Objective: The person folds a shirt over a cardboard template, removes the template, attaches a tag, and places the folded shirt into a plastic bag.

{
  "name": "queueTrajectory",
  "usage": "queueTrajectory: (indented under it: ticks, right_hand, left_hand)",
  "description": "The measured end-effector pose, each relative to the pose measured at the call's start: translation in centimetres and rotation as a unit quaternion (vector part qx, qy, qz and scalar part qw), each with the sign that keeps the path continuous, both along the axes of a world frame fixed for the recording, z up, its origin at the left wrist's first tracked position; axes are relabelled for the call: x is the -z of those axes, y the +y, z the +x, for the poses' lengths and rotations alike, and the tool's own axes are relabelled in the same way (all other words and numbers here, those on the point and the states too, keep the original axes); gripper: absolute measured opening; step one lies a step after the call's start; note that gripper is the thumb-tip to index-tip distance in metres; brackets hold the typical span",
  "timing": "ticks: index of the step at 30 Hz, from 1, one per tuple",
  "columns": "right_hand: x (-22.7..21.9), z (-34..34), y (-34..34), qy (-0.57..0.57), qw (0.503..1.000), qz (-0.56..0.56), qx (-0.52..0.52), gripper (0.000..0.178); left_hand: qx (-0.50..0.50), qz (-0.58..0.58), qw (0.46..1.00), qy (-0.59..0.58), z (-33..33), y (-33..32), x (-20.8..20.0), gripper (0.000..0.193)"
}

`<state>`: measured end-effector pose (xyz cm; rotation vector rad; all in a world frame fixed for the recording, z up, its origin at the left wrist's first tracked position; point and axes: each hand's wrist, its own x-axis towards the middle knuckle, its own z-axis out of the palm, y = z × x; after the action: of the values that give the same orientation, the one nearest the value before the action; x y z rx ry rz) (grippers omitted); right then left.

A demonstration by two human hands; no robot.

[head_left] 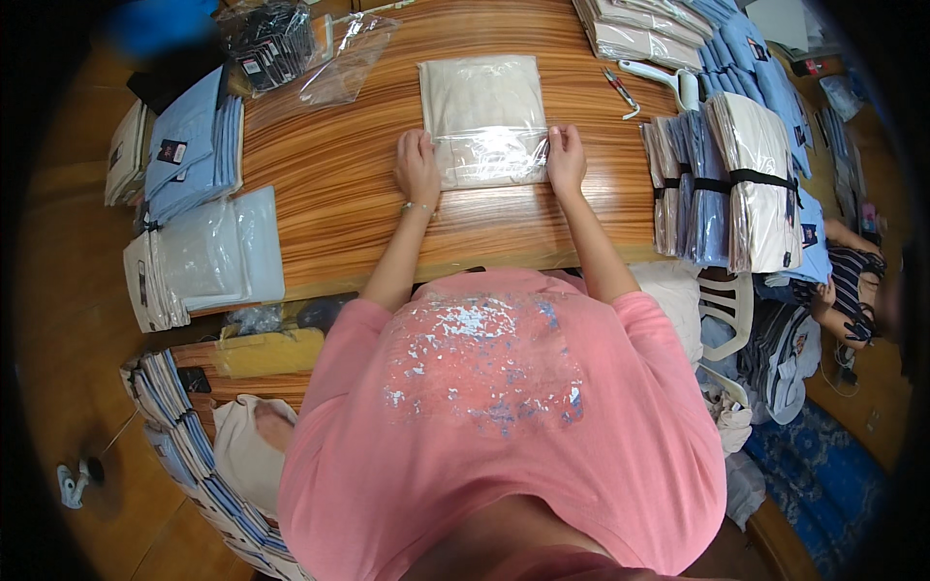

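Note:
A folded cream garment in a clear plastic bag (482, 97) lies flat on the wooden table in front of me. The bag's shiny flap (492, 145) crosses its nearer half and catches the light. My left hand (418, 167) is closed at the left edge of the bag, fingers curled and thumb beside them. At the right edge, my right hand (567, 157) pinches the plastic between thumb and fingers. Both hands sit level with each other near the bag's near end.
Strapped stacks of bagged garments (760, 184) stand at the right, with a white-handled roller (668, 79) and a small cutter (620, 89) behind. Blue folded garments (194, 136) and clear bags (218, 252) line the left side. Another person (848, 276) is at far right.

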<state>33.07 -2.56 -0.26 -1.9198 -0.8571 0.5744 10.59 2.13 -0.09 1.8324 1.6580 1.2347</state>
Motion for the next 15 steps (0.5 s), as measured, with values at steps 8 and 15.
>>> queueTrajectory:
  ticks: [8,15]
  right_hand:
    - [-1.2,0.1,1.6,-0.175,0.981,-0.082,-0.024,0.012]
    - [0.0,-0.3,1.1,-0.358,0.930,0.012,-0.077,0.007]
  left_hand:
    - [0.019,-0.089,0.996,-0.008,-0.5,1.4,0.0,0.014]
    - [-0.011,-0.034,0.990,0.139,-0.6,0.5,-0.2,0.009]
